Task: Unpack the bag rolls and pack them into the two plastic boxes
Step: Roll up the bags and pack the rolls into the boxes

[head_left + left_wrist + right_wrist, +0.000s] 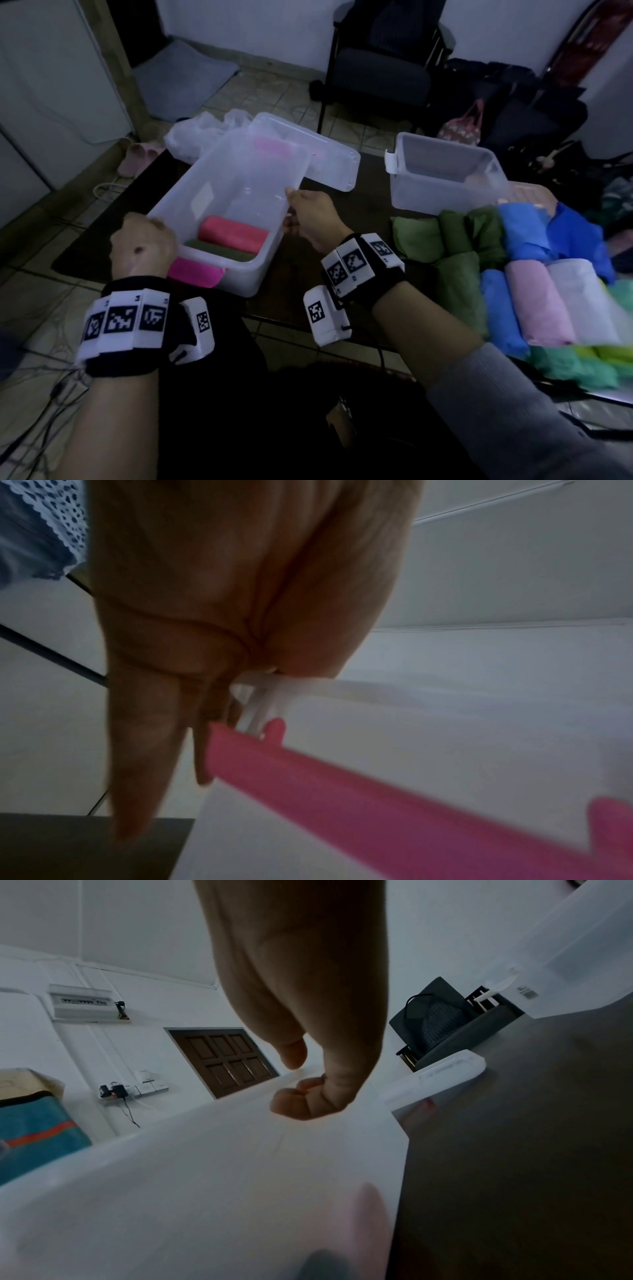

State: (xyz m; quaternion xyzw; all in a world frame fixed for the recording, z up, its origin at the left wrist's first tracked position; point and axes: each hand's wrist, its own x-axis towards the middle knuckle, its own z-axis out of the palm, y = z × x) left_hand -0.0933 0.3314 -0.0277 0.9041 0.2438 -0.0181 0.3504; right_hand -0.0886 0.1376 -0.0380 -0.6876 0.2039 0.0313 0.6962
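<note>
Dim room, dark table (298,274). Your left hand (144,245) and right hand (310,214) each grip the rim of the box (236,192) at frame centre: light, slick, flexes; hold by corners. Rolls (534,294) lower right: soft, squashy.

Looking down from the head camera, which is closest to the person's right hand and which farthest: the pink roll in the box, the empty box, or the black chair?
From the right hand, in the head view:
1. The pink roll, just to its left, inside the box the hand grips.
2. The empty box, on the table's right side, farther back.
3. The black chair, on the floor beyond the table, by the far wall.
</note>
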